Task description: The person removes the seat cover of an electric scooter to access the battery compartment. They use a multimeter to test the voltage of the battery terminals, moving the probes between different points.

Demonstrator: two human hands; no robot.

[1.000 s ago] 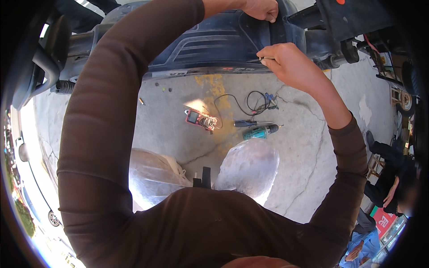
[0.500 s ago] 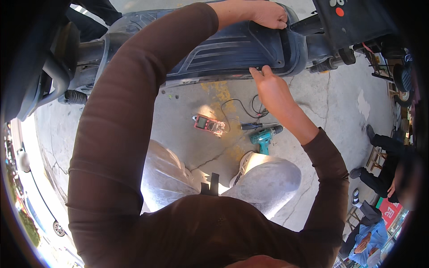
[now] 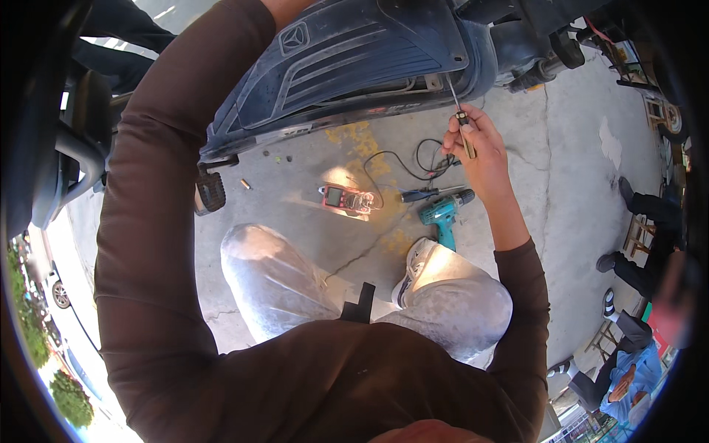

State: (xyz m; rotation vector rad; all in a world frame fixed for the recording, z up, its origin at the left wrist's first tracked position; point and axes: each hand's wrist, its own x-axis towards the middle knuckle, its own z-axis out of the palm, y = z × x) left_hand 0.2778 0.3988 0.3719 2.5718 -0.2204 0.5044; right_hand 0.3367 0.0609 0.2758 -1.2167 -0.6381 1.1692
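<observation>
The right hand (image 3: 485,151) grasped a screwdriver (image 3: 466,136) by its handle, the shaft pointing away from the person toward a corner of the dark blue floor panel (image 3: 347,63) on the vehicle (image 3: 481,68). The tip was at the panel's near edge, though contact could not be told. Along that edge a gap bared a metal bracket (image 3: 431,83). The left hand was beyond the upper border (only its bare wrist (image 3: 285,7) showed), so its state could not be told. On the concrete floor (image 3: 569,184) lay a red meter (image 3: 336,197), a black cable (image 3: 402,173), a second screwdriver (image 3: 419,196) and a teal drill (image 3: 443,218) near one shoe (image 3: 416,266).
</observation>
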